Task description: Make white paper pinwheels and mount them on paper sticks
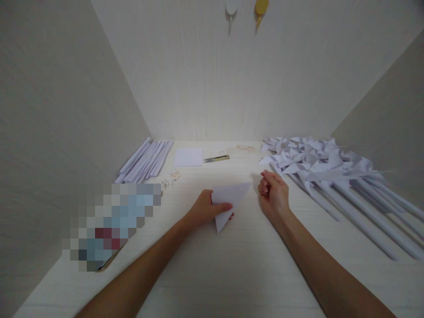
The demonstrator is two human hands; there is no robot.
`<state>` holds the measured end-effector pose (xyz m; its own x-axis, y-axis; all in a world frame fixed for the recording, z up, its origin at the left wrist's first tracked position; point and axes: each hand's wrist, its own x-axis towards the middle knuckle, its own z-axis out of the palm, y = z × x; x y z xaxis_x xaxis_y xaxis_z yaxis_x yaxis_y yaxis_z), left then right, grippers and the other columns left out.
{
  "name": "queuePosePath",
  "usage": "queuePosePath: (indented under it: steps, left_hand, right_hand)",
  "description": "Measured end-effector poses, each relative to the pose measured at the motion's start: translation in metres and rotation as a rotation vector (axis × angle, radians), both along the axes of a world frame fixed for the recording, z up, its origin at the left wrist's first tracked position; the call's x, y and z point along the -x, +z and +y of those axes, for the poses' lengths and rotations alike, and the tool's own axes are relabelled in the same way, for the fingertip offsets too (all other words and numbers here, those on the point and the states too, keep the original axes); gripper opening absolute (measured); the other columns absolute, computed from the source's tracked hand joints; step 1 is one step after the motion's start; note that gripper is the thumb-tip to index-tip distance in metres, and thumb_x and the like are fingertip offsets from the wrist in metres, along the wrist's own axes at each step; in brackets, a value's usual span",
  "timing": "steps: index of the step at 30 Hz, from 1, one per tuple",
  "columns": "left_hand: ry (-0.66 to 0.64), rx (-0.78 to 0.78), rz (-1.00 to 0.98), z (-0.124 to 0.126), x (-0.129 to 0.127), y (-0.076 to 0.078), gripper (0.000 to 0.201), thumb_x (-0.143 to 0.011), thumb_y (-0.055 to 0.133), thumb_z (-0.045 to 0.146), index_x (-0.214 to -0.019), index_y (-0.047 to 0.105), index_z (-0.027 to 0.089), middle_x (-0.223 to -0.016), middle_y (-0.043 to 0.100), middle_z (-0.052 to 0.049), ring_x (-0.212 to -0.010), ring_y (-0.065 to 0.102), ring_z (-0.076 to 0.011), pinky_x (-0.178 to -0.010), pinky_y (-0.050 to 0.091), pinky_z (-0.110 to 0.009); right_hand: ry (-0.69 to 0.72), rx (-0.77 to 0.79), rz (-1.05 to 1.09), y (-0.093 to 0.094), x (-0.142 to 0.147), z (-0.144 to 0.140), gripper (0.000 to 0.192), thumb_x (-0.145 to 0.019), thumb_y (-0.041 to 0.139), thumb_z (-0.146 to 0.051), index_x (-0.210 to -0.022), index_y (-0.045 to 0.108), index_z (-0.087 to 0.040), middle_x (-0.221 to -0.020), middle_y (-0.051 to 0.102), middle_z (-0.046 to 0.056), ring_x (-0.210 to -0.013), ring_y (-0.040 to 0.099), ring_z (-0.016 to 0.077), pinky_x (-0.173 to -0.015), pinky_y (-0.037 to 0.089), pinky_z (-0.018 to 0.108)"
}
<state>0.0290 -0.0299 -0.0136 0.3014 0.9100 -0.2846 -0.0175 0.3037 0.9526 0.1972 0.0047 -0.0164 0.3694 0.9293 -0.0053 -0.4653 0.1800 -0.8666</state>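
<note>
A sheet of white paper folded into a triangle (228, 194) is in my left hand (207, 207), held just above the middle of the table. My left thumb lies across its face, and the fingertips show behind its lower edge. One sharp corner of the paper points toward my right hand (274, 190), which is apart from it. That hand is closed in a loose fist, with nothing visible in the fingers. Beyond the hands lie a stack of white square paper (187, 157) and small thread snips (216, 158).
White paper pinwheels (308, 159) on rolled paper sticks (354, 212) are piled at right. At the back left lies a bundle of paper rolls (145, 161). A blurred-out flat object (119, 225) rests at left. Small pale bits (170, 178) are scattered nearby. Walls enclose three sides; two hooks (261, 8) hang behind.
</note>
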Motion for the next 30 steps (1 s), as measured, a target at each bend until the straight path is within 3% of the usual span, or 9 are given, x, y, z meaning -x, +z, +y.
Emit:
queuePosePath:
  steps: [3, 6, 9, 12, 16, 20, 25, 30]
  left_hand:
    - [0.038, -0.011, -0.107, 0.001, 0.002, 0.002, 0.023, -0.056, 0.070, 0.023, -0.074, 0.062, 0.011, -0.065, 0.068, -0.007, -0.052, 0.062, -0.0171, -0.053, 0.049, -0.029]
    - [0.013, -0.052, -0.188, 0.003, 0.007, 0.002, 0.029, -0.058, 0.070, 0.027, -0.081, 0.063, 0.010, -0.076, 0.069, -0.010, -0.050, 0.060, -0.0142, -0.052, 0.047, -0.027]
    - [-0.004, -0.071, -0.243, 0.005, 0.009, 0.002, 0.025, -0.057, 0.071, 0.025, -0.074, 0.064, 0.009, -0.068, 0.068, -0.008, -0.045, 0.054, -0.0090, -0.048, 0.043, -0.022]
    - [0.069, -0.053, -0.335, 0.007, 0.010, 0.003, 0.025, -0.052, 0.074, 0.024, -0.069, 0.063, 0.009, -0.059, 0.065, -0.005, -0.043, 0.050, -0.0066, -0.045, 0.040, -0.020]
    - [0.233, -0.010, -0.469, 0.011, 0.014, 0.006, 0.026, -0.049, 0.076, 0.026, -0.064, 0.061, 0.010, -0.056, 0.062, -0.002, -0.045, 0.049, -0.0050, -0.045, 0.040, -0.017]
    - [0.366, 0.025, -0.533, 0.019, 0.023, 0.007, 0.026, -0.049, 0.076, 0.024, -0.063, 0.059, 0.011, -0.058, 0.061, -0.001, -0.045, 0.049, -0.0037, -0.042, 0.039, -0.014]
    - [0.467, 0.005, -0.550, 0.024, 0.027, 0.007, 0.025, -0.049, 0.075, 0.022, -0.064, 0.058, 0.012, -0.057, 0.061, 0.001, -0.044, 0.048, -0.0031, -0.040, 0.038, -0.012]
    - [0.481, -0.010, -0.533, 0.024, 0.026, 0.007, 0.026, -0.047, 0.075, 0.020, -0.064, 0.058, 0.012, -0.056, 0.061, 0.001, -0.044, 0.048, -0.0026, -0.039, 0.037, -0.012]
  right_hand:
    - [0.036, -0.009, -0.105, -0.003, 0.005, -0.005, 0.022, -0.058, 0.066, -0.032, -0.055, 0.051, -0.017, -0.038, 0.040, -0.008, -0.033, 0.028, 0.0026, -0.034, 0.015, 0.018]
    - [0.072, -0.021, -0.352, -0.010, 0.013, -0.007, 0.019, -0.065, 0.060, -0.033, -0.058, 0.052, -0.017, -0.038, 0.040, -0.008, -0.035, 0.030, 0.0051, -0.036, 0.019, 0.020]
    - [0.106, -0.080, -0.756, -0.009, 0.018, 0.007, 0.007, -0.067, 0.055, -0.022, -0.062, 0.056, -0.016, -0.045, 0.045, -0.005, -0.042, 0.039, 0.0091, -0.042, 0.028, 0.022]
    - [0.164, -0.273, -1.245, 0.003, 0.026, 0.037, 0.008, -0.068, 0.053, -0.013, -0.066, 0.061, -0.015, -0.068, 0.058, 0.004, -0.064, 0.051, 0.0150, -0.059, 0.039, 0.026]
    - [0.249, -0.380, -1.830, 0.023, 0.043, 0.079, 0.020, -0.079, 0.046, -0.014, -0.085, 0.065, -0.014, -0.095, 0.060, 0.011, -0.089, 0.051, 0.0217, -0.071, 0.039, 0.031]
    - [0.325, -0.440, -2.237, 0.030, 0.057, 0.103, 0.026, -0.085, 0.039, -0.018, -0.098, 0.060, -0.013, -0.110, 0.056, 0.014, -0.099, 0.049, 0.0254, -0.073, 0.039, 0.033]
    - [0.495, -0.533, -2.461, 0.032, 0.064, 0.112, 0.029, -0.086, 0.033, -0.011, -0.101, 0.058, -0.011, -0.108, 0.059, 0.014, -0.100, 0.052, 0.0243, -0.074, 0.039, 0.033]
    - [0.589, -0.454, -2.481, 0.039, 0.071, 0.111, 0.030, -0.086, 0.034, -0.011, -0.102, 0.059, -0.013, -0.108, 0.061, 0.013, -0.102, 0.053, 0.0230, -0.077, 0.040, 0.032]
